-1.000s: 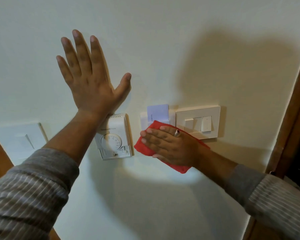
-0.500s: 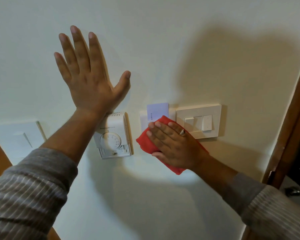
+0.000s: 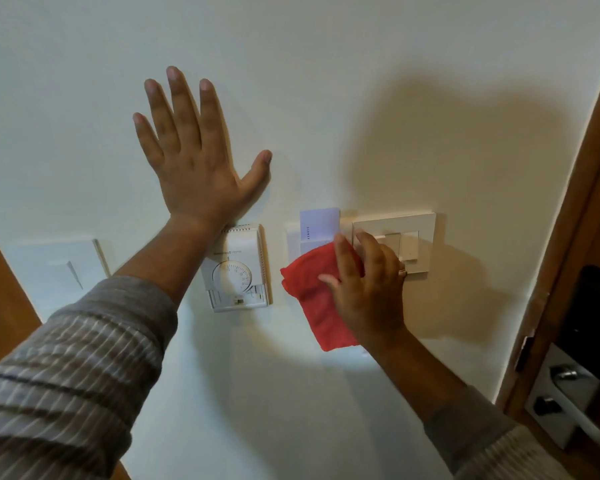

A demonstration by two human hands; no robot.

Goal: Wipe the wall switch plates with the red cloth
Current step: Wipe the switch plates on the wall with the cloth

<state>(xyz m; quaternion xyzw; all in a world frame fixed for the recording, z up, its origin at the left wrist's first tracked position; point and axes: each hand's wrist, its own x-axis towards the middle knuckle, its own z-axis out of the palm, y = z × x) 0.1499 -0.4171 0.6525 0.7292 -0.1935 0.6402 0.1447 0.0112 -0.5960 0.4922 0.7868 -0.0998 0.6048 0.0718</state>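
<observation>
The cloth (image 3: 312, 292), red and bunched, is pressed flat to the wall (image 3: 361, 81) under the right hand (image 3: 368, 289). The palm pins it while the fingers (image 3: 371, 244) lie spread past its top edge, their tips on the left part of the switch plate (image 3: 420, 237). It is a flat press, not a pinch. The cloth covers the lower part of the card slot (image 3: 293, 240), with a pale card (image 3: 319, 225) standing in it, and part of it hangs free below the palm.

The left hand (image 3: 194, 157) is open, fingers splayed, flat on the bare wall above the thermostat (image 3: 238, 268) and holding nothing; it looks like a brace. Further left is another pale plate (image 3: 54, 271), and at the right a wooden door frame (image 3: 575, 237) with a lock (image 3: 568, 393).

To wipe well, I judge the cloth should sit under the fingertips, since bare skin now meets the switch plate. Slide the bunch to the right so it leads the stroke, and press lightly over the rockers (image 3: 407, 242) so none trips. Work the raised border and edges, where dust would gather. Keep clear of the card so that it is not knocked out, and go gently near the thermostat dial (image 3: 232, 277)
</observation>
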